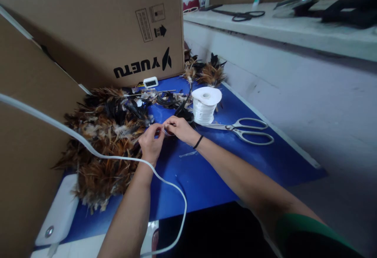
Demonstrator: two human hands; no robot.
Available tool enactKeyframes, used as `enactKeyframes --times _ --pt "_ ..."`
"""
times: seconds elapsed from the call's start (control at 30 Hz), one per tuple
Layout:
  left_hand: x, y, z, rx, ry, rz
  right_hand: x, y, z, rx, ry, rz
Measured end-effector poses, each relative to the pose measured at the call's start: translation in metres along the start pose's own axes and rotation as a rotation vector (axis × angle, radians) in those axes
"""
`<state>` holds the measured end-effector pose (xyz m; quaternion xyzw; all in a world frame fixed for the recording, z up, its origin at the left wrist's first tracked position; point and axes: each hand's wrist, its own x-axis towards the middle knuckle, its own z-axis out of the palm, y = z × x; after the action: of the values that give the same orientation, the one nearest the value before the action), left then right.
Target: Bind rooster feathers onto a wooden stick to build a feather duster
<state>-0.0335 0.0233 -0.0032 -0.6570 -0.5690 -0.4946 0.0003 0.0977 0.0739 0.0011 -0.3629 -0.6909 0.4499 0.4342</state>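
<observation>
Over the blue tabletop (206, 175), my left hand (151, 142) and my right hand (182, 129) meet with fingertips pinched together. A thin pale strip (167, 132) shows between them; its exact kind is hard to make out. Just behind my right hand lie dark feathers (185, 113). A spool of white ribbon (204, 110) stands upright beyond that hand. Large metal scissors (235, 127) lie to its right, blades toward the spool. Left of my left hand spreads a thick heap of brown and black feathers (106, 144).
A large cardboard box (97, 26) stands behind the feathers. A white cable (118, 157) crosses in front of my left forearm. A white device (60, 211) sits at the left. More feathers (210, 73) lie at the back corner. Black scissors (244, 15) rest on the ledge.
</observation>
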Motion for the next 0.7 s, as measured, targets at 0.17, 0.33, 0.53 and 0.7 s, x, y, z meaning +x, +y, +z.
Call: enactKeyframes --times 0.17,0.33,0.53,0.7 --pt "0.0002 0.0 0.0013 -0.046 0.02 -0.082 -0.0021 -0.0025 0.0043 0.05 0.037 0.082" --pt "0.0002 0.001 0.001 -0.057 0.008 -0.073 -0.003 -0.0054 0.0052 0.225 0.037 0.193" --pt "-0.0006 0.001 0.0011 -0.047 0.017 -0.027 -0.0028 -0.0081 0.0046 0.296 0.038 0.257" --pt "-0.0002 0.0016 0.0008 -0.032 0.009 0.004 -0.003 -0.0056 0.0042 0.227 0.06 0.215"
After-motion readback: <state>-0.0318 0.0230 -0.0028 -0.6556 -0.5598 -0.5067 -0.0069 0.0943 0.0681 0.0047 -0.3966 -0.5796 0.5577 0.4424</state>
